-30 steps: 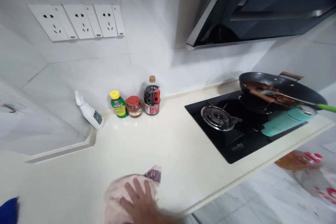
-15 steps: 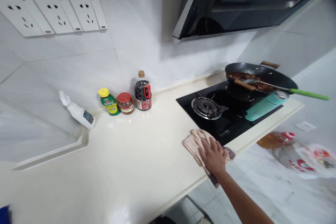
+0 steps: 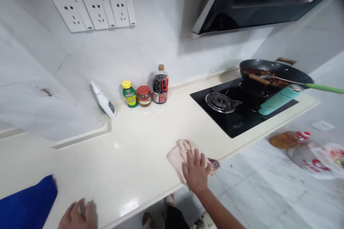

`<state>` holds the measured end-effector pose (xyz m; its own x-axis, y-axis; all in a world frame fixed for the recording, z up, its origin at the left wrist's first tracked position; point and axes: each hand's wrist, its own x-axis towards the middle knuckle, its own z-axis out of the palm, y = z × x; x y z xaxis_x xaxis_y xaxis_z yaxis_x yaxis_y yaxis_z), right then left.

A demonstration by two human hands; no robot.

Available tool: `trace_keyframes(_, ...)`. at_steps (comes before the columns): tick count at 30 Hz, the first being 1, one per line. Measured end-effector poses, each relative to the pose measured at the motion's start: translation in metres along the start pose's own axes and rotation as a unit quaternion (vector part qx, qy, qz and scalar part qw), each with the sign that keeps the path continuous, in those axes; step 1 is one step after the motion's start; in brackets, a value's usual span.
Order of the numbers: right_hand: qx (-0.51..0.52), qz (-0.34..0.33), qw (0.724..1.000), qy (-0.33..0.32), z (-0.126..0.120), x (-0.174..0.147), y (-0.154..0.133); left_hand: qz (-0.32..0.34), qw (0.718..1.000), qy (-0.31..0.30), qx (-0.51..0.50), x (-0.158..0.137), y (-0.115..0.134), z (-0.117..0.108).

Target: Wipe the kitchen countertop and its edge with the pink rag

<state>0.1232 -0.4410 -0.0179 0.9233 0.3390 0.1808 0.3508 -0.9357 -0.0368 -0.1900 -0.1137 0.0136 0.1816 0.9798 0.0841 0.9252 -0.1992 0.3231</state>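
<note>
A pale pink cloth [image 3: 180, 157] with a dark purplish edge lies bunched on the cream counter near its front edge. My right hand [image 3: 197, 171] holds it down from above, fingers spread over the folds. At the bottom left, my left hand [image 3: 77, 216] is partly in view over the counter, fingers bent and apart, with nothing in them. A blue item [image 3: 29, 200], perhaps fabric, is close to that hand and cut off by the frame edge.
Along the wall stand a white spray bottle [image 3: 103, 100], a green yellow-capped bottle [image 3: 130, 94], a red-lidded jar [image 3: 144, 96] and a dark sauce bottle [image 3: 160, 87]. On the black gas hob [image 3: 228, 123] are a wok [image 3: 292, 73] and a teal flask [image 3: 281, 100]. A range hood [image 3: 258, 3] overhangs.
My right hand and the cloth have moved left along the counter, away from the hob. My left hand has come into view, and more of the blue item shows as the view shifts.
</note>
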Motion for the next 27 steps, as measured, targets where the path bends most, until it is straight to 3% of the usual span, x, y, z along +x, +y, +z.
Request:
trace_keyframes(3, 0.067, -0.113, 0.990, -0.059, -0.004, -0.054, -0.071, 0.037, 0.999, 0.023, -0.029, -0.006, 0.001, -0.003)
trace_keyframes(7, 0.173, -0.264, 0.937, -0.147, -0.024, -0.100, -0.154, 0.070, 0.996, 0.041, -0.036, -0.010, -0.006, -0.001)
trace_keyframes(11, 0.219, -0.370, 0.879, -0.204, -0.042, -0.109, -0.190, 0.096, 0.993, 0.050, -0.040, -0.011, -0.015, 0.003)
trace_keyframes(15, 0.193, -0.449, 0.850, -0.194, -0.028, -0.095, -0.159, 0.127, 0.987, 0.073, -0.059, -0.014, -0.019, 0.006)
trace_keyframes(19, 0.121, -0.432, 0.887, -0.112, -0.003, -0.067, -0.076, 0.140, 0.983, 0.082, -0.088, -0.018, -0.021, 0.007)
trace_keyframes(23, 0.079, -0.425, 0.901, -0.039, 0.011, -0.034, 0.003, 0.127, 0.983, 0.077, -0.107, -0.023, -0.022, 0.008)
trace_keyframes(25, 0.061, -0.425, 0.903, -0.028, 0.014, -0.026, 0.022, 0.127, 0.982, 0.080, -0.115, -0.025, -0.023, 0.009)
trace_keyframes(27, 0.047, -0.425, 0.904, -0.026, 0.014, -0.026, 0.023, 0.129, 0.981, 0.079, -0.121, -0.026, -0.022, 0.009)
